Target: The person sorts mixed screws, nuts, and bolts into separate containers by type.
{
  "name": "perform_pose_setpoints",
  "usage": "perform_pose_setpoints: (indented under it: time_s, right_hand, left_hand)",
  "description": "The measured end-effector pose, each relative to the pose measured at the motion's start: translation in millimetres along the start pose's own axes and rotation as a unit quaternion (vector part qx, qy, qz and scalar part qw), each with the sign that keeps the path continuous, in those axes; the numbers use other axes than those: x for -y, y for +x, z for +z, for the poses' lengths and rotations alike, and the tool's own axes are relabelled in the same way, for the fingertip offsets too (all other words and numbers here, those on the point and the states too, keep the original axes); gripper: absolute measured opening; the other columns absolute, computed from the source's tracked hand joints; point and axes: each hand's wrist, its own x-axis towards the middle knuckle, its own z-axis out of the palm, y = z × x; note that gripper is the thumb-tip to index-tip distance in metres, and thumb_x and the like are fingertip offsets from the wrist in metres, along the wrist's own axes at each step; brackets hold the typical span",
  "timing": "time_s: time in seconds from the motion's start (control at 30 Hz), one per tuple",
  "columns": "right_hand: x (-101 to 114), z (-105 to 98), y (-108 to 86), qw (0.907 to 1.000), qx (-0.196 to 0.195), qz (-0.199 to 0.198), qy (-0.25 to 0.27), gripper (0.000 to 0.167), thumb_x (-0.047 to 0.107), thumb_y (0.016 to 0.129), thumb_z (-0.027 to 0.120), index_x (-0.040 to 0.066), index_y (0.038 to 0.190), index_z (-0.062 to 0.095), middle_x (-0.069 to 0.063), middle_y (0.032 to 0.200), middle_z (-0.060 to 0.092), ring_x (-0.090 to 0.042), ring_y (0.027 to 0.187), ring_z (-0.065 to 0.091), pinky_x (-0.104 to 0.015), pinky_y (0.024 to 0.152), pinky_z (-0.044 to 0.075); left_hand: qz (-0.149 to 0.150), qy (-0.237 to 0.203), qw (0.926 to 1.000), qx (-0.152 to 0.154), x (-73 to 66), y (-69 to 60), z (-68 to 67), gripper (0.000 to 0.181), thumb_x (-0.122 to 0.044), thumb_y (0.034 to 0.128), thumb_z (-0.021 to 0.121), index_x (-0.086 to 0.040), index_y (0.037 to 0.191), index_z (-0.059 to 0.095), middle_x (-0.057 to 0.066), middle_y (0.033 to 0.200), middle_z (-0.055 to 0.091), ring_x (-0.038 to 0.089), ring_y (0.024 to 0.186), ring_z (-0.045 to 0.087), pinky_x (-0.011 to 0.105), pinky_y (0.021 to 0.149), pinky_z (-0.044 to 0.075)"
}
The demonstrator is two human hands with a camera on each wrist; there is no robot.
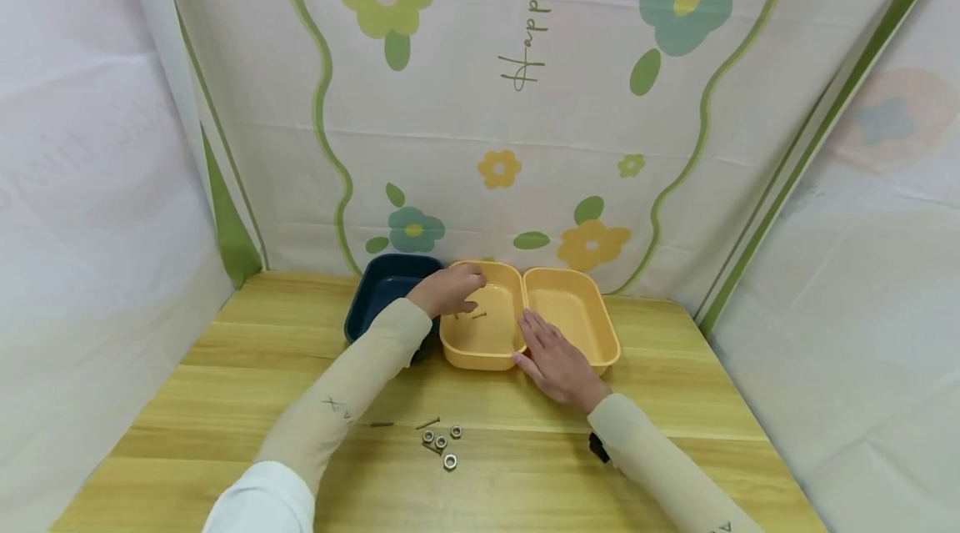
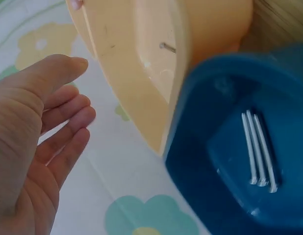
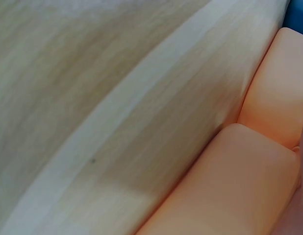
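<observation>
My left hand (image 1: 447, 289) hovers over the left part of the middle yellow tray (image 1: 483, 362). Its thumb and fingers are loosely curved, with nothing between them in the left wrist view. Small screws lie in that tray, one screw (image 2: 167, 47) near its wall. With straight fingers, my right hand (image 1: 557, 359) rests at the adjoining rims of the middle tray and the right yellow tray (image 1: 577, 312). Only an edge of that hand (image 3: 293, 213) shows in the right wrist view. In the dark blue tray (image 2: 210, 73) lie three long silvery headed rods (image 2: 259, 152), nails or bolts.
Several hex nuts (image 1: 450, 461) lie on the wooden table (image 1: 525, 475) in front of the trays, with a few screws (image 1: 428, 423) among and beside them. A flower-printed cloth (image 1: 450, 116) hangs right behind the trays, and cloth walls stand at both sides.
</observation>
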Motion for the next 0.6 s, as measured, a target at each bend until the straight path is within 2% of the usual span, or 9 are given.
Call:
perform_pose_setpoints:
  time_s: [0.23, 0.33, 0.47, 0.6]
  right_hand:
    - [-0.3, -0.7, -0.7, 1.0, -0.004, 0.001, 0.005, 0.074, 0.05, 0.114, 0.032, 0.0, 0.167, 0.019, -0.017, 0.177, 0.014, -0.033, 0.165, 0.018, -0.052, 0.131, 0.026]
    - [-0.2, -1.3, -1.0, 1.0, -0.006, 0.0, 0.005, 0.074, 0.05, 0.114, 0.033, 0.0, 0.167, 0.019, -0.017, 0.177, 0.014, -0.033, 0.165, 0.019, -0.052, 0.131, 0.026]
    - [-0.3, -1.1, -0.8, 1.0, -0.005, 0.0, 0.003, 0.075, 0.05, 0.114, 0.033, 0.0, 0.167, 0.018, -0.018, 0.177, 0.014, -0.033, 0.165, 0.019, -0.052, 0.131, 0.026]
    - [0.3, -0.2, -0.2, 0.9999, -0.01, -0.004, 0.003, 0.074, 0.049, 0.114, 0.034, -0.001, 0.167, 0.018, -0.019, 0.177, 0.016, -0.033, 0.165, 0.019, -0.053, 0.131, 0.026]
  left_hand:
    - [0.029, 0.03, 0.9991, -0.007, -2.5, -27.5, -18.7, 0.035, -0.024, 0.0969, 0.078, -0.006, 0.126, 0.07, 0.01, 0.123, 0.069, 0.024, 0.108, 0.068, 0.034, 0.095, 0.06]
    - [0.036, 0.031, 0.9986, -0.022, -4.8, -41.3, -29.0, 0.032, -0.023, 0.0965, 0.079, -0.006, 0.123, 0.071, 0.009, 0.118, 0.069, 0.023, 0.103, 0.067, 0.034, 0.09, 0.061]
    - [0.059, 0.024, 0.9967, -0.049, -10.4, -64.4, -43.0, 0.027, -0.02, 0.0945, 0.08, -0.006, 0.116, 0.071, 0.009, 0.11, 0.068, 0.022, 0.098, 0.066, 0.035, 0.088, 0.061]
    - [0.07, 0.025, 0.9956, -0.057, -14.9, -89.5, -55.5, 0.028, -0.021, 0.0948, 0.08, -0.007, 0.117, 0.071, 0.008, 0.111, 0.068, 0.023, 0.097, 0.064, 0.034, 0.084, 0.06]
